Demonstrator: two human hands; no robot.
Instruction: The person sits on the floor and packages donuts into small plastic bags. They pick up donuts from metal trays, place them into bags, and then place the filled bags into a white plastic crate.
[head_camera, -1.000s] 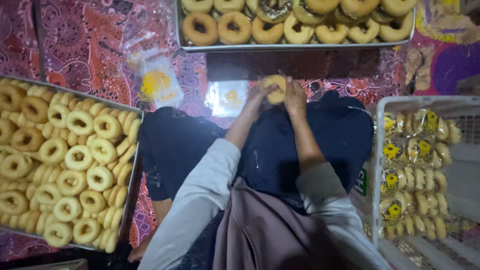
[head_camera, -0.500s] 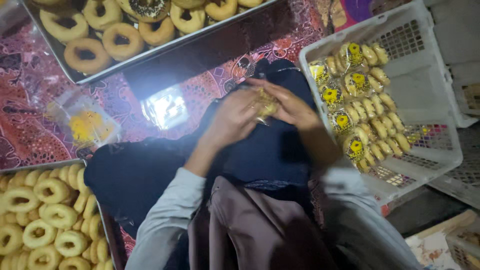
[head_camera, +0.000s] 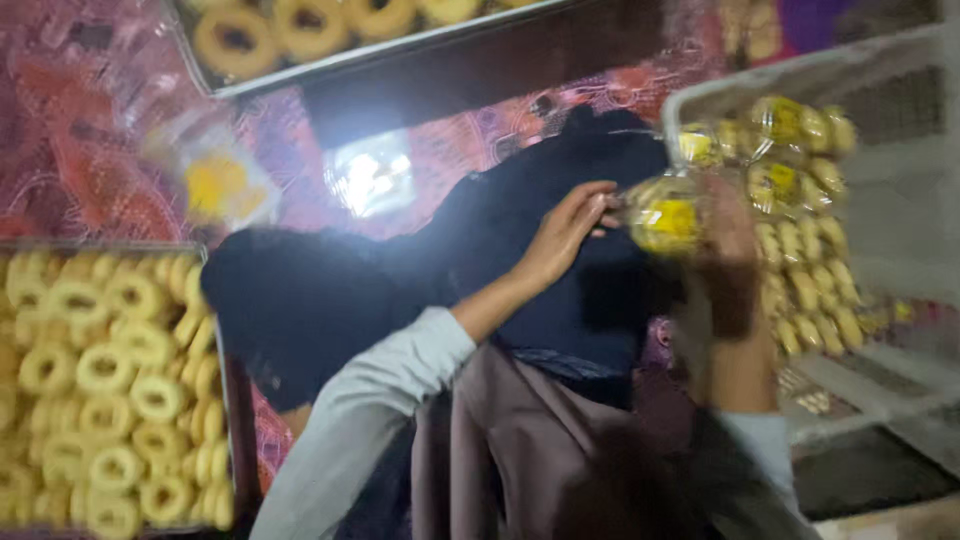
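Two hands meet over the dark-clothed lap in the head view. The left hand (head_camera: 565, 232) reaches right, its fingers touching the near end of a clear packet of ring cookies (head_camera: 665, 212) with a yellow label. The right hand (head_camera: 728, 262) is badly blurred; it appears to be closed around that packet from below, though the grip itself cannot be made out. The packet is held just left of a white plastic crate (head_camera: 900, 395) and close to its rim.

Risk, as a judgement: with the right hand in fast motion and only fingertips on the other end, the packet could slip and fall onto the lap or catch on the crate's rim, crushing the cookies inside.

Inside the crate, more clear packets (head_camera: 790, 150) lie in rows, each with a yellow label at one end and pale cookies showing through. At far left on the patterned red cloth (head_camera: 90, 150) lies a loose clear bag with a yellow patch (head_camera: 215, 185), and beside it a shiny clear wrapper (head_camera: 372, 175) catching glare. A metal tray (head_camera: 222, 395) at near left holds many ring cookies; another tray (head_camera: 370, 52) at far top holds larger rings.
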